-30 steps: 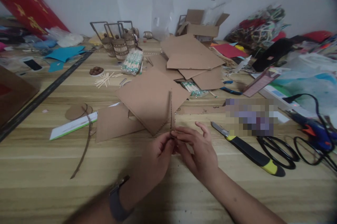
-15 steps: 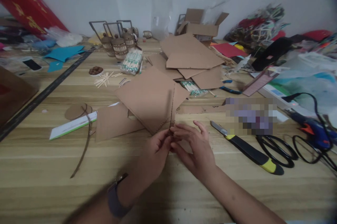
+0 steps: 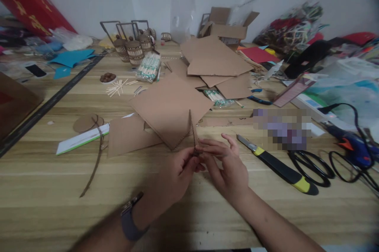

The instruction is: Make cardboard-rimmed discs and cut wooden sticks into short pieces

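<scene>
I am seeing dim, greyish light, with a soft dark shadow spreading over the wooden table (image 3: 142, 220) below the hands. Above the cardboard sheets (image 3: 174, 106), clear plastic is catching faint glare. Wide-angle distortion is stretching the edges, and fine detail is looking soft.

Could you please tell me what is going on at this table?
Someone's left hand pinches the lower end of a thin brown strip, which stands roughly upright, and the right hand has its fingertips at that same end. Cardboard sheets lie just beyond. The utility knife, blade out, and the scissors lie to the right, neither in use.
</scene>
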### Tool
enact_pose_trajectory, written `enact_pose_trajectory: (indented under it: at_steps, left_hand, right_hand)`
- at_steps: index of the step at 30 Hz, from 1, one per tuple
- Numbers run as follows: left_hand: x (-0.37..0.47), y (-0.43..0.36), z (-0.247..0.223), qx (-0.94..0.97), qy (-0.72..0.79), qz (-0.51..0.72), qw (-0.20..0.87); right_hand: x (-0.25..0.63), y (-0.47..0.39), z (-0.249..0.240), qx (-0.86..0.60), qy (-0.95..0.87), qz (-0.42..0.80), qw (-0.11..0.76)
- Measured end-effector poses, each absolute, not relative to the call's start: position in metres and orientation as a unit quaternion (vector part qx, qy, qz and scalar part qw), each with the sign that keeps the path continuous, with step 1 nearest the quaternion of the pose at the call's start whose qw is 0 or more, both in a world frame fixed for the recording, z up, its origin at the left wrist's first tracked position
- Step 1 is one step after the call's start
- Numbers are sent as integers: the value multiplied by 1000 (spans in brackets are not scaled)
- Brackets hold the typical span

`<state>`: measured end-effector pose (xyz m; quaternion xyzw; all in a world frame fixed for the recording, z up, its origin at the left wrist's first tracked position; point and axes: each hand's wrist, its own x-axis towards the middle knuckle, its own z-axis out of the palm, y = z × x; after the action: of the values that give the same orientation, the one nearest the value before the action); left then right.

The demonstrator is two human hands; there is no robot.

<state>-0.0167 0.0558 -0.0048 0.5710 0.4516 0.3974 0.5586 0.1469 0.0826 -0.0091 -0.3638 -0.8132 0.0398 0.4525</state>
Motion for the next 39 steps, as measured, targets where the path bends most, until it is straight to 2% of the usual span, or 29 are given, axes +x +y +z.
enact_pose_trajectory:
  at_steps: [4, 10, 24, 34, 39]
  left_hand:
    - [-16, 54, -8, 569, 448, 398, 564]
    - [-13, 58, -12, 505, 396, 435, 631]
    - [-11, 59, -10, 476, 441, 452, 612]
    - [-11, 57, -11, 481, 440, 437, 620]
    - [-12, 61, -9, 477, 428, 441, 629]
  right_hand:
    - [149, 83, -8, -386, -788, 61, 475]
    - [145, 82, -11, -352, -808, 63, 469]
    - [140, 81, -17, -334, -832, 34, 442]
    - [147, 83, -8, -432, -763, 108, 468]
    - [146, 83, -8, -348, -813, 103, 455]
